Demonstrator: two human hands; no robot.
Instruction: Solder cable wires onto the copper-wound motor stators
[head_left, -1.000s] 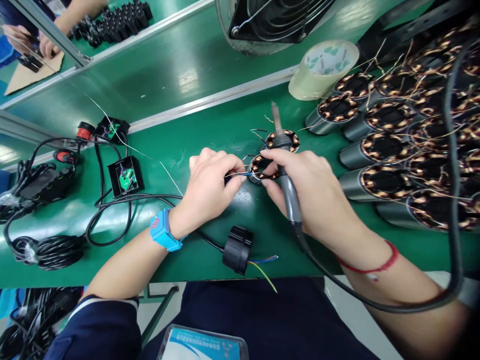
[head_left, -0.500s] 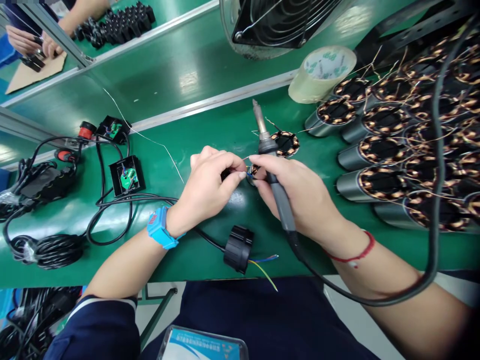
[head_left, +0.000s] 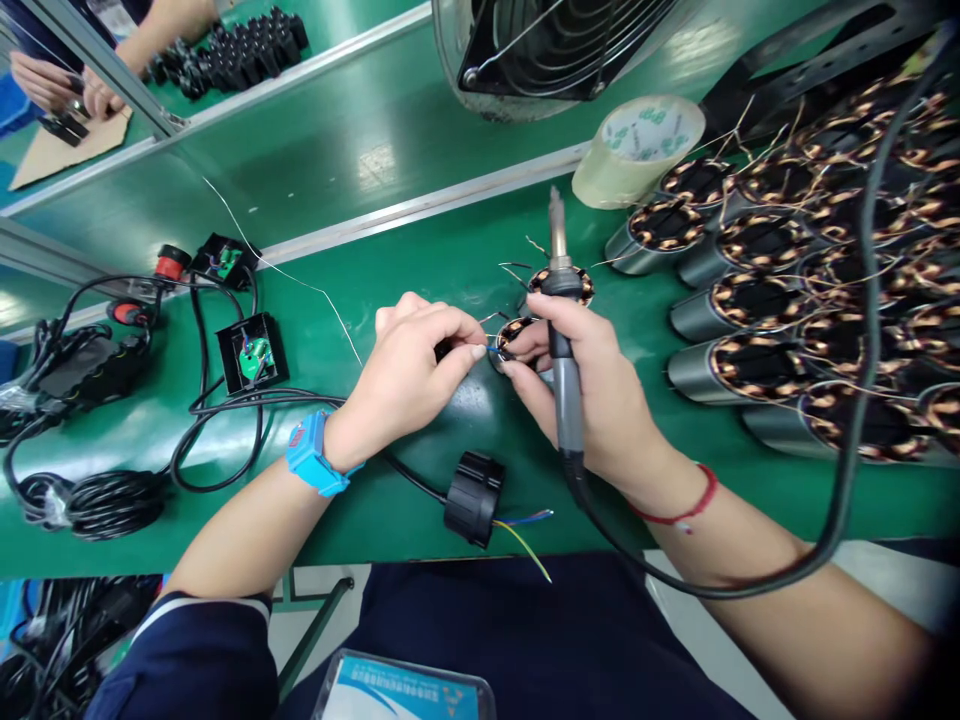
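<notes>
My left hand, with a blue watch on the wrist, pinches a short blue wire between thumb and forefinger. The wire runs to a copper-wound motor stator, partly hidden by my fingers. In my right hand a soldering iron is gripped, its tip pointing up and away from the wire. The thumb and fingertips of that hand are at the stator's near side. Just behind stands a second stator. Nearer to me lies a black round cap on a cable, with blue and yellow-green wires sticking out.
Rows of wound stators fill the right side. A tape roll and a fan stand at the back. On the left are open black boxes with circuit boards and coiled cables. Another person's hands work beyond the frame.
The soldering iron has swung more upright, its tip moving right. My right fingers have come away from my left fingertips and down to the stator, baring more of it and the blue wire.
</notes>
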